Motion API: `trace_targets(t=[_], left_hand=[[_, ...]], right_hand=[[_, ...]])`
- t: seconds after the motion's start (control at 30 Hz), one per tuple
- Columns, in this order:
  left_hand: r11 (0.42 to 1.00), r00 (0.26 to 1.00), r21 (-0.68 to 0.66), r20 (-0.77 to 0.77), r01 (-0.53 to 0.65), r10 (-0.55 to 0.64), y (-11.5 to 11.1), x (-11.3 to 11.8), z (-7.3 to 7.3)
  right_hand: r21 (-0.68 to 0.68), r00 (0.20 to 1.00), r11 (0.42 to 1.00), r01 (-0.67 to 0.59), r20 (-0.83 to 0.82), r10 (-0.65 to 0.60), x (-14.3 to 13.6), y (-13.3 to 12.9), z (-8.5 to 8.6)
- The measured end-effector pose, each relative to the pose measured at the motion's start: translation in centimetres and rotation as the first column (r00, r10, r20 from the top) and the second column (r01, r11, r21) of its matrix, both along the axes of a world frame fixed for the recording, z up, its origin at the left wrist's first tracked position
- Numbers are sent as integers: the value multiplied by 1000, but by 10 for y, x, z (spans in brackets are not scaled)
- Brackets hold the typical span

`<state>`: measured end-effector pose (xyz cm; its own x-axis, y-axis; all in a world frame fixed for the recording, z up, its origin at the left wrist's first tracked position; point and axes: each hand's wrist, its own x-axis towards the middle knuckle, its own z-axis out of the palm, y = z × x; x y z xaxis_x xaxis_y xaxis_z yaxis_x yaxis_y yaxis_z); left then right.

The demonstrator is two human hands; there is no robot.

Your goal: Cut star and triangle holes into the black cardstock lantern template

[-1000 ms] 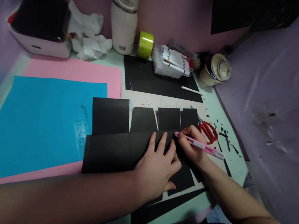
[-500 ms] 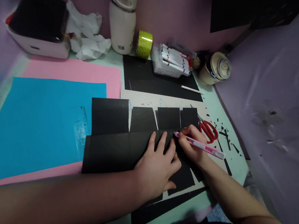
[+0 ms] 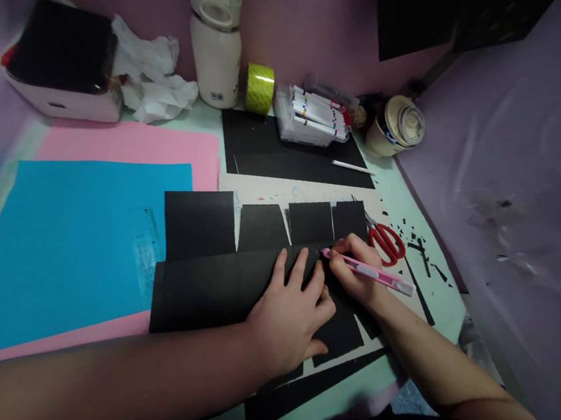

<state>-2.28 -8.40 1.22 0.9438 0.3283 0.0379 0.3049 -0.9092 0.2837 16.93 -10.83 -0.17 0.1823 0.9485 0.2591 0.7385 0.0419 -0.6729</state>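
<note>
Ruler (image 3: 146,251) left of card (image 3: 198,289) | scissors (image 3: 387,244) right | pen box (image 3: 312,120) behind | tape roll (image 3: 260,89) between bottle (image 3: 217,63) and pen box

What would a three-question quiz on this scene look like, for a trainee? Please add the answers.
1. What colour are the handles of the scissors? A) white B) red C) yellow
2. True or false: the left hand holds the pink tool.
3. What stands between the white bottle and the box of pens?

Key:
1. B) red.
2. False: the right hand holds the pink tool; the left hand lies on the black card, fingers spread.
3. The yellow-green roll of tape.
</note>
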Motion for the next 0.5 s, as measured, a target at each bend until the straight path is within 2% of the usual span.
trace_targets(t=[0.27,0.5], left_hand=[[1000,1000,7,10,-6,6,-1,-1,0],[1000,1000,9,19,-7,7,-1,-1,-1]], right_hand=[[25,997,999,46,-70,-44,3,-1,-5],[0,996,997,73,-55,-72,2,0,-5]])
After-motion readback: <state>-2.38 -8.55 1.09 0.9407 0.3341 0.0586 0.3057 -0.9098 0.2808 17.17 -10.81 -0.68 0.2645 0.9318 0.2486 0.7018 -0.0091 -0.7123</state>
